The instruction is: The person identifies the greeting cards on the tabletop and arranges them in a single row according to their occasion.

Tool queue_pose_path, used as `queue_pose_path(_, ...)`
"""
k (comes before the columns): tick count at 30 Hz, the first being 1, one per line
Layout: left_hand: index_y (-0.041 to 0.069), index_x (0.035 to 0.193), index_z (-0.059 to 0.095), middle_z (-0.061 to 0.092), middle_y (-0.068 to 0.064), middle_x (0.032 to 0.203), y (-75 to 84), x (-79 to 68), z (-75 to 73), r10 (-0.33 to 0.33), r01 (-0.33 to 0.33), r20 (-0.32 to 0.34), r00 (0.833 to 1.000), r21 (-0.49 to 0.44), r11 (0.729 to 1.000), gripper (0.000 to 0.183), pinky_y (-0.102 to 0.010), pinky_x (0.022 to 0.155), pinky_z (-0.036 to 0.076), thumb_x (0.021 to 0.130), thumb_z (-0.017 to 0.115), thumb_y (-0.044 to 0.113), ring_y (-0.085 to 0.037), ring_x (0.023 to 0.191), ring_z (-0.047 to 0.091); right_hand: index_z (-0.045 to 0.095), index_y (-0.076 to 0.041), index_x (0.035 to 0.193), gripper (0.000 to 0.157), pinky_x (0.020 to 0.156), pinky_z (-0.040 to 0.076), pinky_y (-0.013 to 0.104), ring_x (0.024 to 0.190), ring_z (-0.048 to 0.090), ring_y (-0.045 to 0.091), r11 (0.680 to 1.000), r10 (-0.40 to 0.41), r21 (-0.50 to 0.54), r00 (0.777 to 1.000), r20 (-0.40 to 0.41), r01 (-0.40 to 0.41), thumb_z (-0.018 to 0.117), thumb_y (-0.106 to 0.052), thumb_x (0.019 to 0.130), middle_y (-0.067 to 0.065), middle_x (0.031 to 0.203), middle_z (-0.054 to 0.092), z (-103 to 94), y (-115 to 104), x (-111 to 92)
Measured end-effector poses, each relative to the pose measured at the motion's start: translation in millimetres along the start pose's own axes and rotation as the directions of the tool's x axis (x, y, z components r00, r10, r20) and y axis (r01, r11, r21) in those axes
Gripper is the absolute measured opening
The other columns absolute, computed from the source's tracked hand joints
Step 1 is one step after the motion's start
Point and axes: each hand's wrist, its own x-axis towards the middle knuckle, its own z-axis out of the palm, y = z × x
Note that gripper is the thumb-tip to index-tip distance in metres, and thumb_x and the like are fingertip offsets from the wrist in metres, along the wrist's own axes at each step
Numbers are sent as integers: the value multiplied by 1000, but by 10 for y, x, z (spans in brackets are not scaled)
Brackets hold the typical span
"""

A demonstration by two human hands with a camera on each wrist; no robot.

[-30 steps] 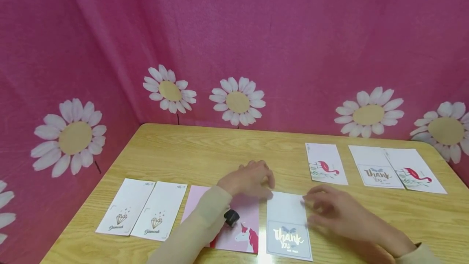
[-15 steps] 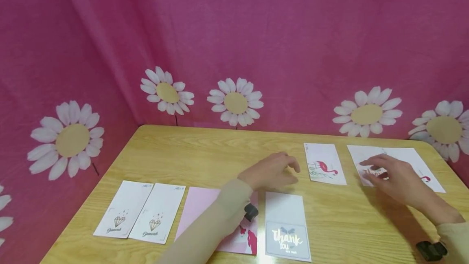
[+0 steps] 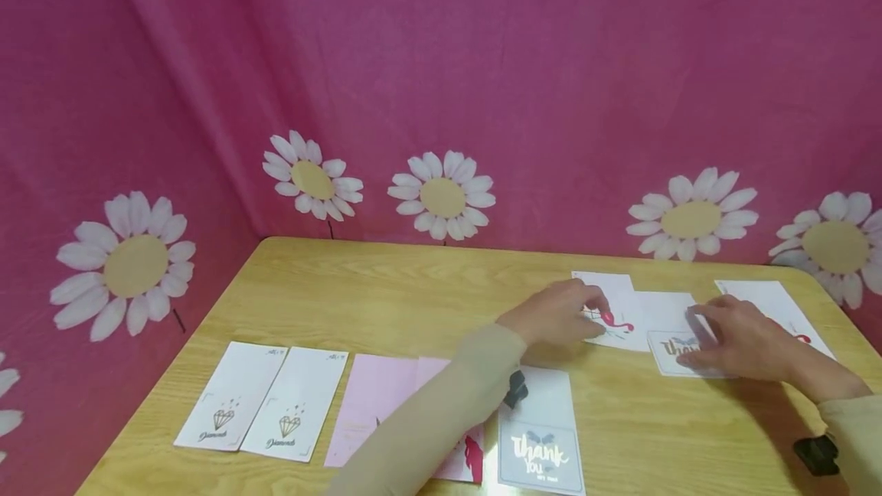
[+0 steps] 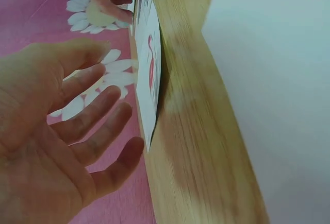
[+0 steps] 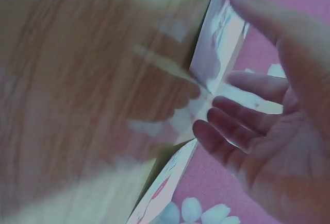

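Note:
My right hand [image 3: 747,339] pinches a "Thank You" card [image 3: 664,312] at the back right, thumb on its face in the right wrist view. That card's left edge meets a white flamingo card [image 3: 613,289]. Above the flamingo card hovers my left hand [image 3: 554,314], fingers loosely bent and apart from it in the left wrist view. Another flamingo card [image 3: 758,295] lies behind my right hand, partly hidden. A second "Thank You" card [image 3: 540,446] is near the front, partly under the left wrist.
Two white diamond cards [image 3: 223,385] lie side by side at the left. Pink unicorn cards [image 3: 372,396] are partly covered by my left sleeve. The wooden table [image 3: 386,282] ends at a pink flowered curtain [image 3: 441,83].
My right hand went from the front to the back right and slid the "Thank You" card left, against the flamingo card. My left hand moved right and away, over the flamingo card.

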Motion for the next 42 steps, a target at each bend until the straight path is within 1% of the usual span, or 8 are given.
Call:
queue_pose_path(4,24,129,66,63,9,116,67,167,92,-8,8,-6,1000,64,998,33,-10,84,41,98,66,36,0,100,53,72,-2,94,57,70,49,37,92,58,31,996,84,6,991,106,-85,91,-49,69,21,102,63,-34,-94,8)
queue_pose_path(7,30,131,64,60,11,113,103,247,188,-53,51,5,999,136,989,36,-14,81,42,97,65,44,0,98,51,70,-9,85,52,67,46,33,90,57,26,997,76,-6,992,98,-75,92,-53,66,14,98,63,-34,-112,22)
queue_pose_path(14,37,117,65,55,12,111,182,298,289,-173,169,-27,985,387,907,35,-38,93,45,90,67,60,-9,100,48,59,12,129,99,86,54,60,106,60,44,999,35,27,993,113,-38,93,-53,64,34,120,60,-5,-49,83)
queue_pose_path(17,36,104,63,53,11,106,204,320,291,-200,203,-54,978,446,872,33,-39,89,44,89,67,65,-11,98,46,52,11,138,106,81,53,54,103,58,40,998,35,48,988,151,-42,93,-53,64,36,124,56,1,-13,127)
queue_pose_path(25,40,132,58,51,9,130,307,547,334,-208,223,-82,975,430,875,58,-38,98,44,86,62,75,-12,115,46,54,4,125,98,82,49,59,103,51,46,984,165,27,950,267,-178,93,-57,59,35,120,50,-45,64,230)
queue_pose_path(32,45,131,54,44,12,136,399,703,380,-288,267,-34,957,497,826,74,-33,94,40,72,64,88,-9,119,39,47,6,131,103,85,47,63,104,49,47,980,165,64,944,288,-190,94,-52,61,32,122,47,-48,67,237)
queue_pose_path(37,44,116,58,43,13,128,439,744,389,-294,276,-31,955,450,850,63,-32,89,39,69,73,83,-9,114,37,48,6,128,103,84,46,60,101,50,43,984,153,45,949,276,-172,95,-53,58,29,119,50,-25,85,240)
queue_pose_path(42,42,123,55,45,12,124,448,749,400,-328,317,-39,944,388,866,69,-31,89,39,69,78,77,-9,111,38,49,5,126,98,79,42,46,99,51,39,985,147,52,954,260,-166,94,-52,60,25,114,53,6,87,257)
